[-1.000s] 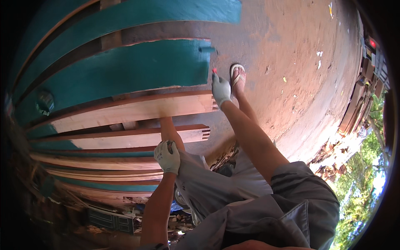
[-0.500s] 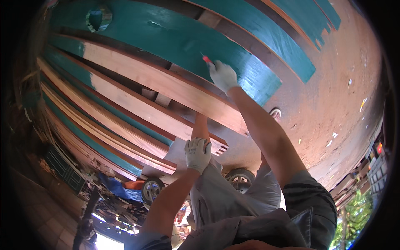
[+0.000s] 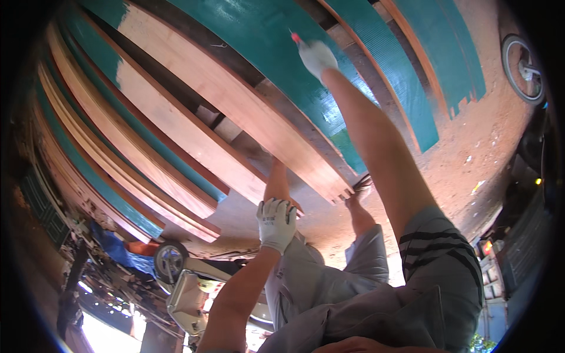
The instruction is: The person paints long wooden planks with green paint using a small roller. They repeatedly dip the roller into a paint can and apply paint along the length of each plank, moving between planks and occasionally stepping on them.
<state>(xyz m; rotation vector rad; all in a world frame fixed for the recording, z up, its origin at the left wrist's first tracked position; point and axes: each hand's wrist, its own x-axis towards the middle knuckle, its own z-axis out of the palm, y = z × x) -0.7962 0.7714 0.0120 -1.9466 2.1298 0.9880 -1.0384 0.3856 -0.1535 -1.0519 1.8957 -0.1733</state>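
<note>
In a white glove, my right hand (image 3: pixel 318 57) is closed round a slim tool with a red end (image 3: pixel 295 37) and a thin pale tip; the rest of it is hidden in my fist. The tip hangs over or touches a wide green-painted board (image 3: pixel 253 38); I cannot tell which. My left hand (image 3: pixel 276 225), also gloved, lies over my bent knee with its fingers spread, holding no tool. Closest to it are the ends of two planks of bare pinkish wood: one plank (image 3: pixel 235 106) beside the green board and another plank (image 3: pixel 170 120) to its left, both green at their far ends.
More green boards (image 3: pixel 394 76) lie to the right, and several stacked planks (image 3: pixel 129 153) to the left. A spoked wheel (image 3: pixel 523 69) stands at the far right. Behind me, at the lower left, are a motorbike wheel (image 3: pixel 170 261) and a blue tarp (image 3: pixel 120 250). The ground (image 3: pixel 459 153) is reddish earth.
My view has turned, so the boards sit at a steeper slant. My right hand, with the red-ended tool, is farther up in the picture. My left hand stays on my knee.
</note>
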